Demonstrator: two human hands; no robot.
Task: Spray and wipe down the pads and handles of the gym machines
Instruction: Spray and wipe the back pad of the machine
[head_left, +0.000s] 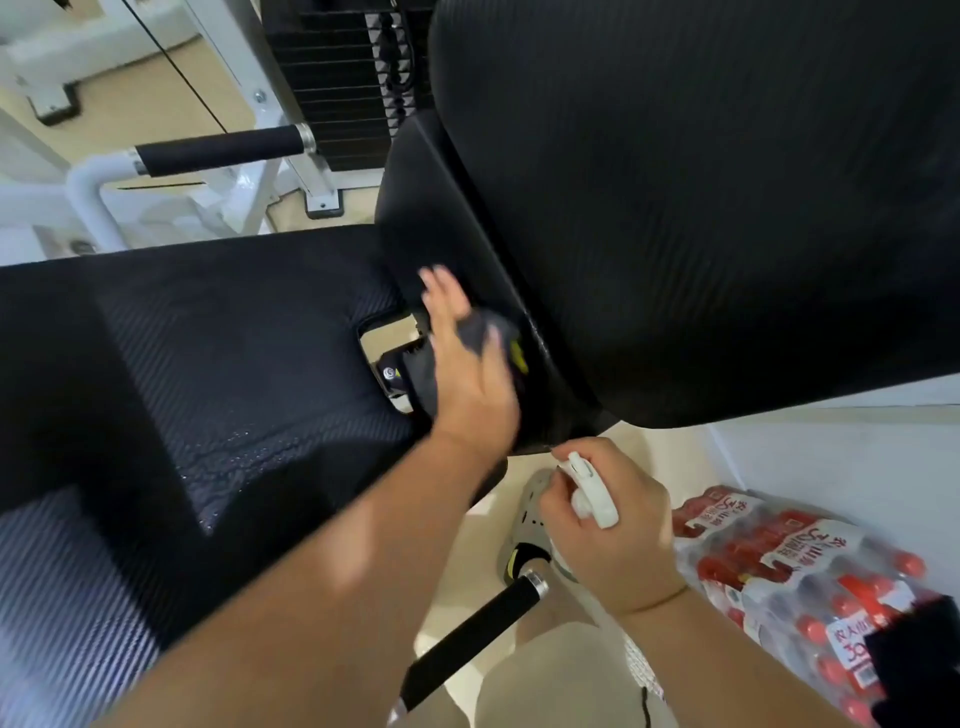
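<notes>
Spray beads on the black ribbed seat pad (249, 415). My left hand (470, 374) presses a dark grey cloth (488, 330) low on the black backrest pad (675, 208), thumb hooked over it. My right hand (613, 519) grips the white spray bottle (592, 493). I reckon the cloth could snag in the metal hinge gap (387, 343).

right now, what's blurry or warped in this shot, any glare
head view: the left hand and its cloth smear with motion blur; wet droplets glint on the seat pad; the wide angle bows the edge of the back pad; the right hand and spray bottle look sharper.
</notes>
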